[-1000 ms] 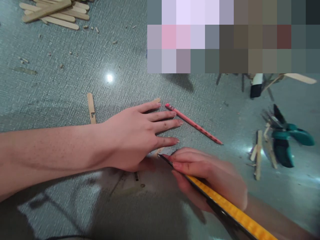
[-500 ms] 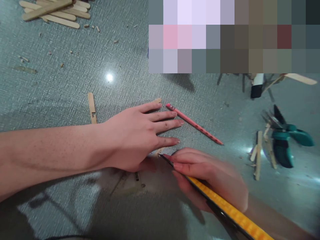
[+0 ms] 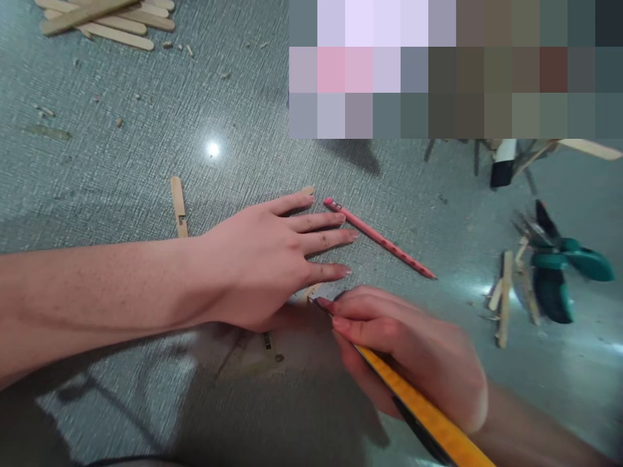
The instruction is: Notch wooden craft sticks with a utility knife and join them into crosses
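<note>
My left hand (image 3: 282, 253) lies flat, palm down and fingers spread, over a wooden stick (image 3: 312, 291) that shows only in parts beneath it. Closed around a yellow and black craft knife (image 3: 418, 405) is my right hand (image 3: 409, 350); the dark tip touches the stick just below my left index finger. A pink pencil (image 3: 384, 241) rests beyond my left fingertips. Above my left forearm lies a notched wooden stick (image 3: 177, 194), its lower end hidden by the arm. Below my left palm, a clear ruler-like strip (image 3: 268, 355) is partly covered.
A pile of wooden sticks (image 3: 117, 23) is at the upper left, with small chips scattered below it. Green-handled pliers (image 3: 552, 279) lie at the right beside cut stick pieces (image 3: 505, 298). A white and black object (image 3: 503, 165) stands out at the upper right.
My right hand and the knife have shifted slightly, with the knife's rear end swinging left and down. My left hand stays in place, still spread on the stick.
</note>
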A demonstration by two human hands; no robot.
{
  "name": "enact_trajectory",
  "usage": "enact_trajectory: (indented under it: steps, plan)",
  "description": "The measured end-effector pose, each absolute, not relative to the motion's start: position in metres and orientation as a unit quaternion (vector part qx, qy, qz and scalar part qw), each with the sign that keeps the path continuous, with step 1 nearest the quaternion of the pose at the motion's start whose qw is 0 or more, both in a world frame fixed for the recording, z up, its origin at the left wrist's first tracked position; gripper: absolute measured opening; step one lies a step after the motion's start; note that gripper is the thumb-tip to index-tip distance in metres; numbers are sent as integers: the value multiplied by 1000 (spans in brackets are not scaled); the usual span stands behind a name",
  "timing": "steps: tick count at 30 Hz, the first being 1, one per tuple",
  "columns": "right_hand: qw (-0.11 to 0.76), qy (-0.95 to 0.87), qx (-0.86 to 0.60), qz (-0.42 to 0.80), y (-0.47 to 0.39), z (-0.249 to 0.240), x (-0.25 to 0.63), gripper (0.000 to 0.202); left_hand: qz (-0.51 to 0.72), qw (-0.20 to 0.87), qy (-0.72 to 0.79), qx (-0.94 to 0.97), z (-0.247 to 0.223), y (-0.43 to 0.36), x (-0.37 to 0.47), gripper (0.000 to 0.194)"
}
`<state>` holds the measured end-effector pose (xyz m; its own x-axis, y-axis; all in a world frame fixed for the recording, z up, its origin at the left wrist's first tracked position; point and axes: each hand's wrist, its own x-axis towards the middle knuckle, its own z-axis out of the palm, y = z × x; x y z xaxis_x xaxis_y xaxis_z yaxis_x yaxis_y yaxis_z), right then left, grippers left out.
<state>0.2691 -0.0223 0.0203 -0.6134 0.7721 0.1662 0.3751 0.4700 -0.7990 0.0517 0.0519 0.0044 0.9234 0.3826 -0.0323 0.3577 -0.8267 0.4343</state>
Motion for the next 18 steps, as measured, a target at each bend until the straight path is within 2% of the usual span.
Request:
enact_trajectory:
  steps: [6,11,18]
  plan:
    - [282,-812,-348,373,-21,14,271,30,17,225,195,955,9,53,52,58]
    - [301,-811,-354,356,-18,13,272,32,35,222,185,957,3,53,52,68]
    - [293,-815,-340,366,-19,12,271,33,37,221,187,956,1,51,52,64]
